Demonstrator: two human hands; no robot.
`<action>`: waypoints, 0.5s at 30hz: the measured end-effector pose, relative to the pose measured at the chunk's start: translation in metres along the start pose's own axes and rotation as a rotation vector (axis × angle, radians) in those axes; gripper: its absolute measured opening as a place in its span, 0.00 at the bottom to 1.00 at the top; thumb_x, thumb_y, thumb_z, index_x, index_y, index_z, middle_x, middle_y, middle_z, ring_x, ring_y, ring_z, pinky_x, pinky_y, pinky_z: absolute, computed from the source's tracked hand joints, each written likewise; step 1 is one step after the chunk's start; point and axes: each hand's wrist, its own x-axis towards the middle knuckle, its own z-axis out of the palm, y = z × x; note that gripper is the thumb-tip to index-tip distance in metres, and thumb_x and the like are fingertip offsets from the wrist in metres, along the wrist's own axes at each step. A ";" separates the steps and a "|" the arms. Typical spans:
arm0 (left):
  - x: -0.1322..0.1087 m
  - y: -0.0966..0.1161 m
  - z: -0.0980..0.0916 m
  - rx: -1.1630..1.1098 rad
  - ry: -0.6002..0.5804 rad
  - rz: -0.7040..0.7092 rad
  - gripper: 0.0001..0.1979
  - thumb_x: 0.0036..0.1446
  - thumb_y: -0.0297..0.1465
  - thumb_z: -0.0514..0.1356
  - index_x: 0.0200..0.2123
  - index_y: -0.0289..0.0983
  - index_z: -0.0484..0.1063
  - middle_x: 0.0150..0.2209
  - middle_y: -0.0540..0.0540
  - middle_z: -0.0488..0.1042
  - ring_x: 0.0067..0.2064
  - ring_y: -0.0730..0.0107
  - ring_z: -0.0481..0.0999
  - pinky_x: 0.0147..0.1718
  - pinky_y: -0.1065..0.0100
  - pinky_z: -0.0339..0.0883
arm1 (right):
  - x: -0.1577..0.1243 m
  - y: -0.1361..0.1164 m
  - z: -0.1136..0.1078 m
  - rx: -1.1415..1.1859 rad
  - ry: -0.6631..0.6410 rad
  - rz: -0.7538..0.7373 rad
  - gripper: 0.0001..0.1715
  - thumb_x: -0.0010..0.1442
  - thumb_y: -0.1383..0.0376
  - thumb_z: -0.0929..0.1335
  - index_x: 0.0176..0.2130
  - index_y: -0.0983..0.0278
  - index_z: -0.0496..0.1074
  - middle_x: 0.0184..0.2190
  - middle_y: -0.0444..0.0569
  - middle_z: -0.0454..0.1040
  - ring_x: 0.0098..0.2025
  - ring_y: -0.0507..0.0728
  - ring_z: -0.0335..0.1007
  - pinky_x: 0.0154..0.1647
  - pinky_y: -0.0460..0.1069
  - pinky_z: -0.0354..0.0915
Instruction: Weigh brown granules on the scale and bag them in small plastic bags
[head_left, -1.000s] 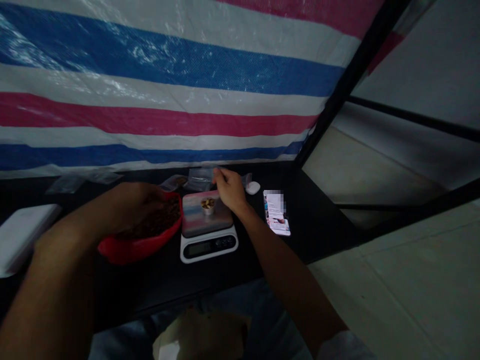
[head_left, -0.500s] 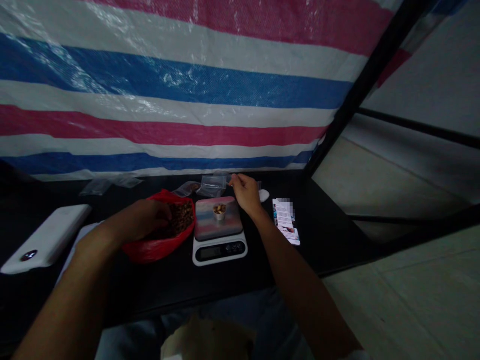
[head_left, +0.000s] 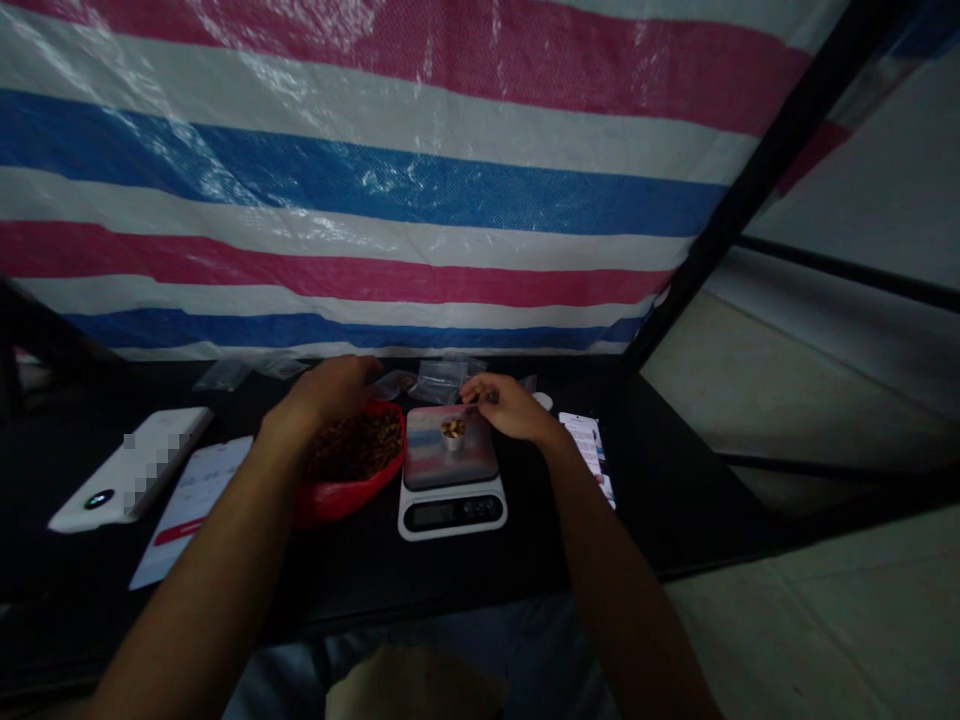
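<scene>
Scale: near the middle of the surface, well in from its near edge. We judge that the scale wants to sit steady, with no knuckle or wrist resting on its plate.
Metal cup: upright on the plate, towards the plate's far edge, filled with small tan bits. We would handle the metal cup lightly, since a full one could shed bits over its rim.
Red bag: just left of the scale, mouth open, holding brown pieces. We would lift small pinches clear of the near rim of the red bag, so that none scatter on the surface.
Display: faces the near edge; figures too dim for us to read. We would take fingers off the plate before trusting it.
Right hand: beside the plate's far right corner, close to the cup. The fingers of the right hand are curled inward, tips near one another; whether they grip anything we cannot tell.
Right forearm: slants from the near edge up and leftward, passing right of the scale.
Left hand: above the red bag's far left rim. The left hand hides most of its fingers; open or closed, we cannot tell.
Left forearm: rises from the near left corner, wrist turned rightward.
</scene>
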 end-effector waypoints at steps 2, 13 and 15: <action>0.003 -0.005 0.005 0.060 -0.027 -0.005 0.17 0.58 0.39 0.61 0.47 0.43 0.81 0.46 0.41 0.83 0.46 0.51 0.82 0.46 0.62 0.70 | -0.008 -0.007 -0.010 -0.066 -0.129 0.023 0.16 0.52 0.77 0.68 0.40 0.64 0.78 0.40 0.49 0.80 0.37 0.54 0.71 0.40 0.50 0.66; -0.001 -0.015 0.017 0.195 -0.009 -0.024 0.17 0.62 0.38 0.52 0.43 0.44 0.80 0.45 0.41 0.83 0.46 0.48 0.81 0.41 0.60 0.70 | -0.016 -0.031 -0.006 -0.044 -0.274 0.037 0.20 0.50 0.67 0.79 0.44 0.64 0.79 0.42 0.49 0.80 0.43 0.56 0.75 0.47 0.52 0.68; -0.002 -0.012 0.015 0.182 0.072 0.002 0.18 0.62 0.38 0.50 0.43 0.41 0.79 0.44 0.40 0.82 0.45 0.48 0.81 0.42 0.59 0.70 | -0.014 -0.029 -0.004 -0.014 -0.235 0.010 0.18 0.51 0.66 0.78 0.43 0.64 0.78 0.41 0.49 0.81 0.42 0.56 0.75 0.47 0.52 0.68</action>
